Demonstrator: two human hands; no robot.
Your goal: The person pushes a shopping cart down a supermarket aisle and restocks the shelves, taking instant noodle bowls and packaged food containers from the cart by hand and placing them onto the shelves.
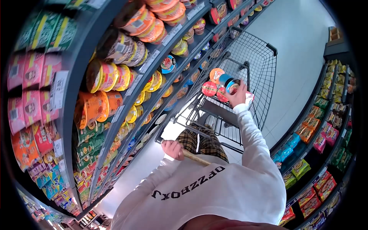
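My right hand (238, 94) is closed around a blue-and-dark cup (227, 82) inside the wire shopping cart (264, 76). Beside it in the cart lie an orange-lidded cup (216, 75) and a red-lidded cup (209, 89), with another red cup (221, 94) partly under the hand. A small red-and-white item shows at the wrist. My left hand (173, 150) is wrapped round the cart's handle (195, 157), in front of my body.
Tall shelves (140, 73) of instant noodle cups and packets run close along the left. Low shelves (303, 153) of colourful packets curve along the right. The pale floor (297, 76) lies between them, beyond the cart.
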